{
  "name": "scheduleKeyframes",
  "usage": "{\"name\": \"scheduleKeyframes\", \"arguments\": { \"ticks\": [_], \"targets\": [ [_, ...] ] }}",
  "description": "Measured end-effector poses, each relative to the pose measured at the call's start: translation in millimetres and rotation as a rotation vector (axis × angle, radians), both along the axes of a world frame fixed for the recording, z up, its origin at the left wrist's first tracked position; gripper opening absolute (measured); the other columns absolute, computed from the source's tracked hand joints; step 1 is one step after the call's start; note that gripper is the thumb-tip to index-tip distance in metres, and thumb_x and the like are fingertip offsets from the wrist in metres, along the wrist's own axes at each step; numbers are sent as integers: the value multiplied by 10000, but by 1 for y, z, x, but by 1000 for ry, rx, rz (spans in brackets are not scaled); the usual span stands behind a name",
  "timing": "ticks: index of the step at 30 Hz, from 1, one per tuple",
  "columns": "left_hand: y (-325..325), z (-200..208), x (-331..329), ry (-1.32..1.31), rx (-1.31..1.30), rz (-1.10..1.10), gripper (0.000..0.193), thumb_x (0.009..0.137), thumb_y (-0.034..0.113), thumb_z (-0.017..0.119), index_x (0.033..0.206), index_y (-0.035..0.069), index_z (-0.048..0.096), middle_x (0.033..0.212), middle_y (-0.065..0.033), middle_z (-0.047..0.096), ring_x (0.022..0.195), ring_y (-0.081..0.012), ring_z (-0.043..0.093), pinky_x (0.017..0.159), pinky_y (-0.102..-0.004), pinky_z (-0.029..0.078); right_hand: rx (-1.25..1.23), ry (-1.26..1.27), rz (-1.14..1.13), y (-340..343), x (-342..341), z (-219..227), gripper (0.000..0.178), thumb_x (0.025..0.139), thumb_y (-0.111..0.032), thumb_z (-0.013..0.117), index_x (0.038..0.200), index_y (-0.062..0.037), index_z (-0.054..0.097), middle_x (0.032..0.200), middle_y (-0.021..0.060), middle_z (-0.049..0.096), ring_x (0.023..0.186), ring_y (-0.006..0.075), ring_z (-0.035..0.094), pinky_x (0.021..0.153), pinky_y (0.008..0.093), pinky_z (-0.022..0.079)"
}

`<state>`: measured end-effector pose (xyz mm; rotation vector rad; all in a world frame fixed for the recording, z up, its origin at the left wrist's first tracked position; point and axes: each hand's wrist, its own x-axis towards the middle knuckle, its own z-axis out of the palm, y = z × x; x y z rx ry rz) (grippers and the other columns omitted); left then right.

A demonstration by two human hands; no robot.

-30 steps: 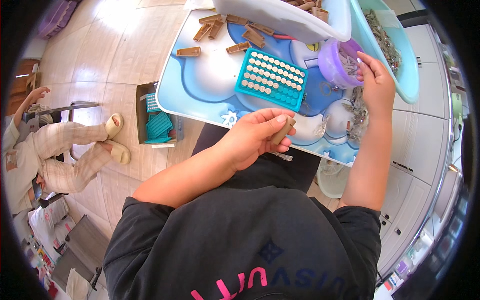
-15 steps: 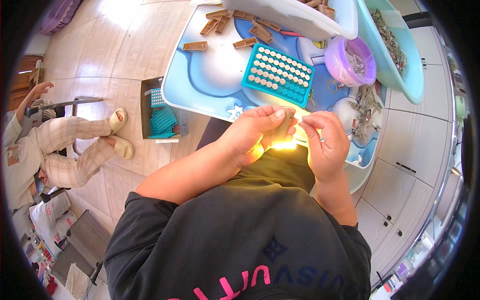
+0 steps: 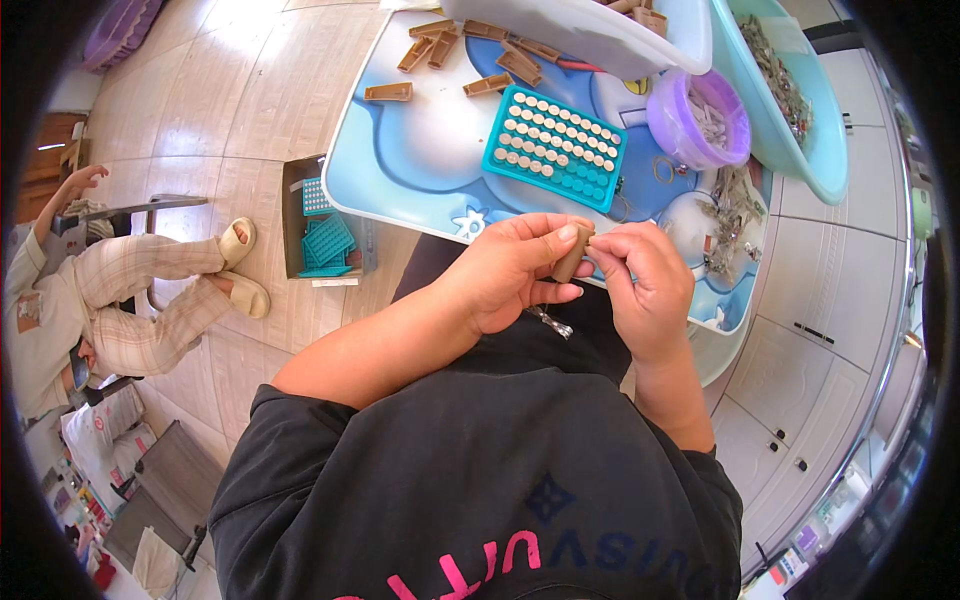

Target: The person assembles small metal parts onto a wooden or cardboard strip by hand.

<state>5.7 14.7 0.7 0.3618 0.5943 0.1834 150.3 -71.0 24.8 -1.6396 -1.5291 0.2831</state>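
Observation:
My left hand [image 3: 505, 270] is closed around a brown plastic casing [image 3: 571, 257], tilted upright above my lap. At its right side my right hand [image 3: 648, 285] has thumb and forefinger pinched together against the casing's edge; whatever sits between those fingertips is too small to make out. Below the left fingers dangles a small silvery piece on thin wires [image 3: 552, 322]. Just beyond the hands lies a teal tray [image 3: 497, 160] with rows of silver button cells [image 3: 540, 135]; some pockets at its near right hold none.
Loose brown casings [image 3: 437, 45] lie on the blue-patterned table [image 3: 350, 165]. A white bin [image 3: 570, 30], purple basket [image 3: 690, 140] and teal tub [image 3: 825, 150] stand at the back right, near tangled wired parts [image 3: 735, 220]. Left, a person's slippered feet [image 3: 245, 270] flank an open box [image 3: 295, 240].
The bright yellow light under my hands has gone out, and the dangling silvery piece now shows. My right fingertips have moved left onto the casing.

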Motion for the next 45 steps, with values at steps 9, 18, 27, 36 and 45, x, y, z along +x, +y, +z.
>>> {"name": "scheduleKeyframes", "arguments": {
  "ticks": [9, 18, 27, 36, 45],
  "targets": [
    [2, 0, -3, -40, -26, 1, 301, 928, 270, 521, 1131, 49, 540, 1050, -67, 617, 968, -180, 603, 831, -334, 476, -15, 136, -29, -5, 1, 0, 127, 745, 48, 649, 858, 8, 607, 802, 117, 617, 695, 226, 615, 611, 286, 489],
    [0, 2, 0, 8, -17, 1, 274, 922, 217, 532, 1129, 37, 540, 987, -66, 615, 891, -156, 625, 725, -283, 548, 11, 21, 7, -1, -1, 2, 87, 752, 25, 644, 821, 5, 596, 758, 119, 605, 664, 252, 599, 595, 307, 476],
    [1, 2, 1, 7, -56, -3, 268, 934, 226, 502, 1111, 26, 529, 986, -75, 622, 897, -157, 632, 745, -294, 548, -35, 70, -27, 0, -2, 1, 66, 760, 3, 639, 799, 1, 585, 758, 117, 606, 669, 255, 605, 588, 313, 476],
    [1, 7, 1, 50, 13, -11, 280, 939, 226, 488, 1151, 44, 516, 1006, -78, 621, 915, -164, 633, 766, -303, 544, 9, 80, -46, 0, -5, -1, 66, 766, 6, 635, 807, -1, 584, 770, 120, 608, 667, 257, 602, 594, 309, 477],
    [-1, 6, 0, 26, -10, 5, 280, 936, 219, 497, 1153, 43, 521, 1011, -78, 620, 914, -172, 633, 769, -302, 544, 60, -20, -7, 0, -3, -3, 91, 755, 16, 638, 813, -1, 571, 768, 127, 602, 660, 269, 600, 587, 321, 482]
  ]
}}
